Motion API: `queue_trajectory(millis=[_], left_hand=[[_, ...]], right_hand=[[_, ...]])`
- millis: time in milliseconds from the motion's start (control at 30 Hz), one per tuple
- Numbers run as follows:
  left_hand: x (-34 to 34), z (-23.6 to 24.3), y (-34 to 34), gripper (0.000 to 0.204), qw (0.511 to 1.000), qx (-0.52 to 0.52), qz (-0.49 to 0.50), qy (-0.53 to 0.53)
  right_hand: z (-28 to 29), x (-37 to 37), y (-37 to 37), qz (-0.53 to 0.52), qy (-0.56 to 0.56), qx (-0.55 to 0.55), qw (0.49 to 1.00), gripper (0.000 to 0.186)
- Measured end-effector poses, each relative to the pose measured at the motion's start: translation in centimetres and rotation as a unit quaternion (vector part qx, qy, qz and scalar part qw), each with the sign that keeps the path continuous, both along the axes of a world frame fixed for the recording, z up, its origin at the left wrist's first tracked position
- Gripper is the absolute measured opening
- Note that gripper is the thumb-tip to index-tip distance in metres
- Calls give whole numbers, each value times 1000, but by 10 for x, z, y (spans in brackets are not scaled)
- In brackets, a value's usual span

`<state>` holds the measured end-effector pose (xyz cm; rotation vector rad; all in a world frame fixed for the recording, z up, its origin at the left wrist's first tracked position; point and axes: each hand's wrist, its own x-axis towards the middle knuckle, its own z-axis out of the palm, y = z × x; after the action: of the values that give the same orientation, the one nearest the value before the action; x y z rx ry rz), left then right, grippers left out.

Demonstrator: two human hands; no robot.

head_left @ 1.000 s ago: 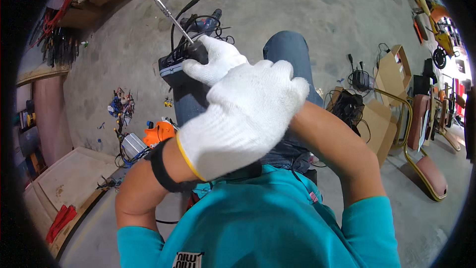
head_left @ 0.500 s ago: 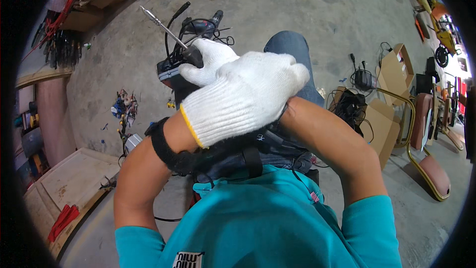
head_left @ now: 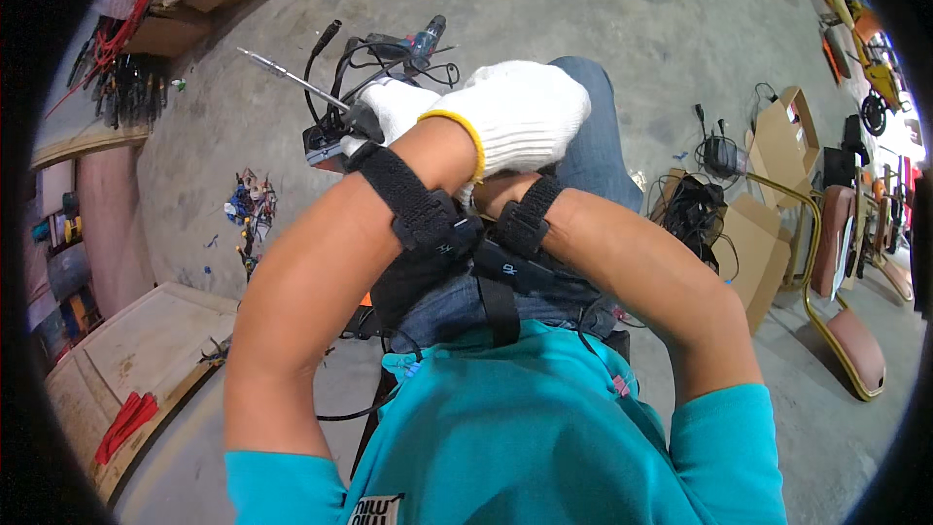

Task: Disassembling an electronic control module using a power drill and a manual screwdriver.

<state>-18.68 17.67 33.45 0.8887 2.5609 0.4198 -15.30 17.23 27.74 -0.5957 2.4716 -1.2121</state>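
My forearms cross over my lap, and both hands wear white knit gloves. Lying on top, my left hand [head_left: 525,115] has its fingers curled down over the far side; whatever they grip is hidden. Beneath it, my right hand [head_left: 389,105] is partly covered and closed round the dark handle of a screwdriver [head_left: 301,82]. The screwdriver's long metal shaft slants up to the left. Beside the right hand is a dark box-like item [head_left: 323,144] with a grey edge, mostly hidden, with black cables [head_left: 326,44] near it.
A drill [head_left: 424,45] lies on the concrete floor beyond my hands. Small wired parts [head_left: 251,209] are scattered at left, near a wooden board [head_left: 155,340]. On the right are a bundle of black cables [head_left: 692,214], open cardboard boxes [head_left: 758,238] and a metal-framed chair [head_left: 860,355].
My left hand has shifted right and up and turned over the right hand, uncovering both wrist straps. The screwdriver has moved left and tilted flatter in my right hand.
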Motion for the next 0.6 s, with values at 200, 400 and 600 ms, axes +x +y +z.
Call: queue_trajectory(millis=[200, 400, 600], left_hand=[[6, 1, -10, 21, 988, 110, -17, -106], [-9, 15, -10, 27, 970, 49, -69, -228], [-1, 14, -15, 26, 972, 107, -55, -201]], right_hand=[[-5, 5, 2, -3, 7, -15, 1000, 41], [-8, -1, -3, 1, 14, -32, 999, 41], [-9, -1, -17, -5, 23, -45, 999, 41]])
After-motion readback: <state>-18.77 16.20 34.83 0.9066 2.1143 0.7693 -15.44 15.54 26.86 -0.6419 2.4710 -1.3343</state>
